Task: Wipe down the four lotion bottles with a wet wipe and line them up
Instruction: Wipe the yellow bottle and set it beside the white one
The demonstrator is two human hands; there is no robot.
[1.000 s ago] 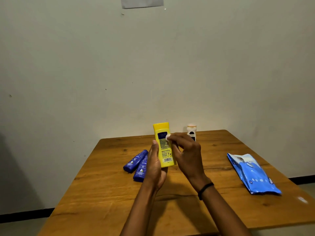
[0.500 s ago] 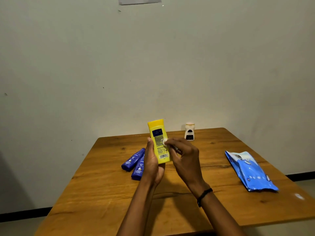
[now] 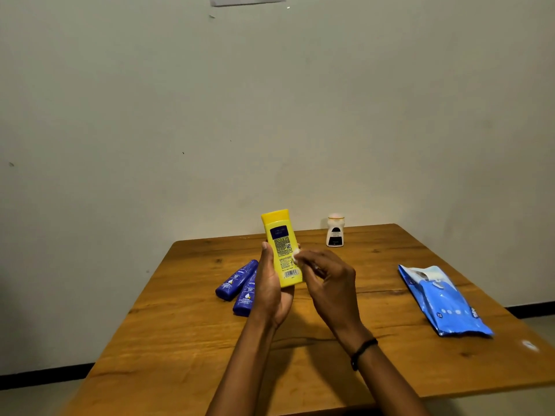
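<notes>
Four bottles: 1 yellow bottle gripped in L hand, R hand pinching 1 wipe on it; 2 blue bottles lying flat, 1 white bottle upright; 1 wipes pack.

Dim, warm indoor light; soft focus, wide-angle edge distortion.

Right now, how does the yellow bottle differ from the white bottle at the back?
The yellow bottle is bright yellow; the white bottle is white with a black label. The left hand holds the yellow bottle above the table; the white bottle stands on it, untouched. Both roughly upright.
</notes>
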